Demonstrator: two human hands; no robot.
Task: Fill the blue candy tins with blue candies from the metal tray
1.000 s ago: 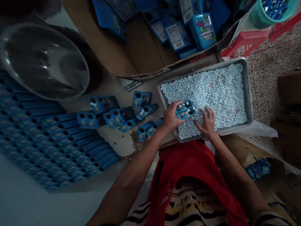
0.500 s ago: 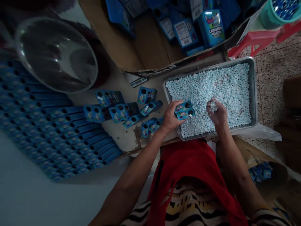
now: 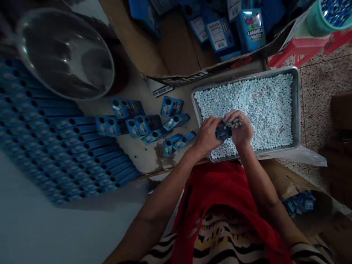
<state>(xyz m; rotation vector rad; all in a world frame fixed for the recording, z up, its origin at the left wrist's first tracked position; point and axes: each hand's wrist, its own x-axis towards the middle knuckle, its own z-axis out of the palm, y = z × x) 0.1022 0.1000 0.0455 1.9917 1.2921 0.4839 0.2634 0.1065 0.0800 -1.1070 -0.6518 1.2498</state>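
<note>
My left hand point(image 3: 206, 135) is closed around two small blue candy boxes point(image 3: 223, 135), their holed ends facing up over the tray's left part. Cupped against those holes, my right hand point(image 3: 242, 130) holds a heap of small pale candies point(image 3: 233, 123). Its fingers partly cover the upper box. Beneath both hands a metal tray point(image 3: 296, 110) is spread with white and light-blue candies point(image 3: 269, 106). Left of my left hand, several blue boxes point(image 3: 150, 124) stand or lie on the table, a few with white candies at their holes.
Rows of blue boxes point(image 3: 68, 157) fill the left side. A large metal bowl point(image 3: 66, 55) stands behind them. An open cardboard carton point(image 3: 176, 51) of blue boxes is at the back, near a small digital device point(image 3: 162, 91). A turquoise bucket point(image 3: 315, 22) sits on a red stool point(image 3: 308, 47).
My right hand has moved left from over the candies to the boxes, carrying its handful. My left hand still grips the two boxes, now slightly farther right.
</note>
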